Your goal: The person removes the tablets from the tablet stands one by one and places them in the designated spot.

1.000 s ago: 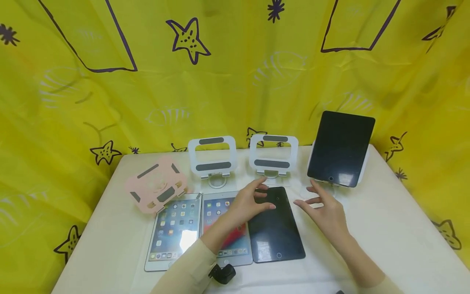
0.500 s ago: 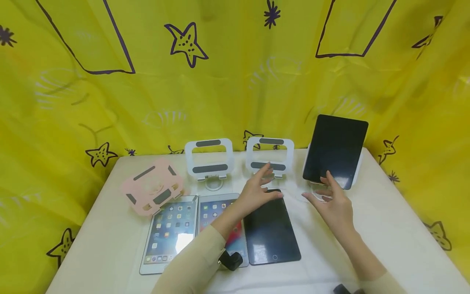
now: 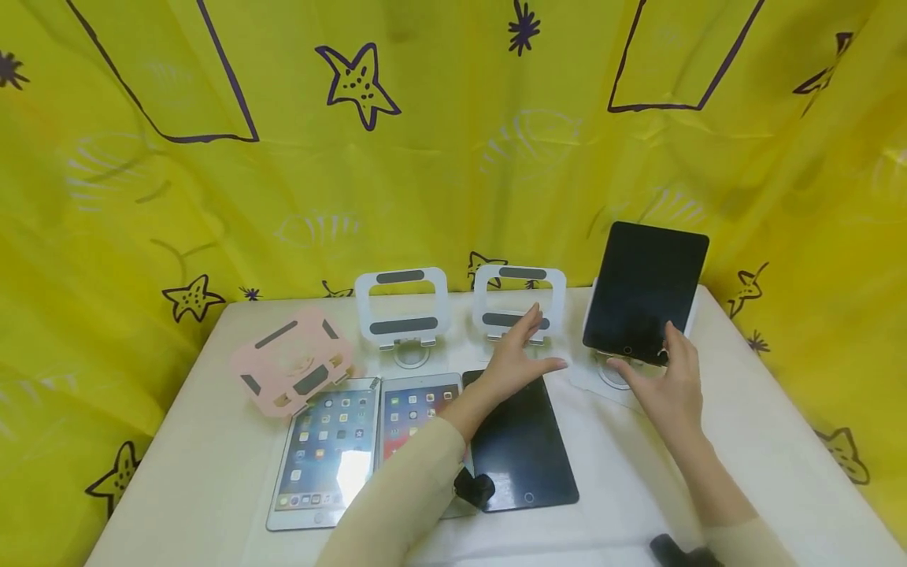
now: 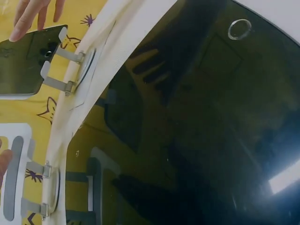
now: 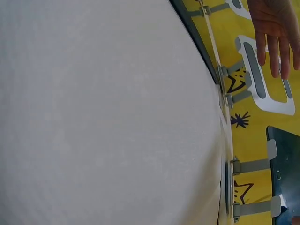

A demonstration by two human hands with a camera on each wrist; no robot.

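Note:
My left hand (image 3: pixel 516 364) hovers over the far end of a black tablet (image 3: pixel 524 449) lying on the table. Its fingers are extended and its thumb is spread wide; they overlap a white tablet stand (image 3: pixel 519 303) in the head view. My right hand (image 3: pixel 669 386), thumb and fingers apart, is at the lower right corner of another black tablet (image 3: pixel 646 287). This one leans upright on a white stand at the back right, with its lower edge in the stand's lip clips (image 5: pixel 275 206). Nothing is held in either hand. The left wrist view shows the flat tablet (image 4: pixel 197 131) close up.
Left of the flat black tablet lie two white tablets with lit screens, one (image 3: pixel 329 449) further left and one (image 3: pixel 418 409) partly under my left sleeve. Another white stand (image 3: pixel 402 307) and a tilted pink stand (image 3: pixel 294 362) stand behind them. A yellow curtain (image 3: pixel 425 157) hangs behind the table.
Both hands have shifted right and the left has reached a little further forward. The right hand's fingers now overlap the upright tablet's lower right corner. The tablets and stands stay in place.

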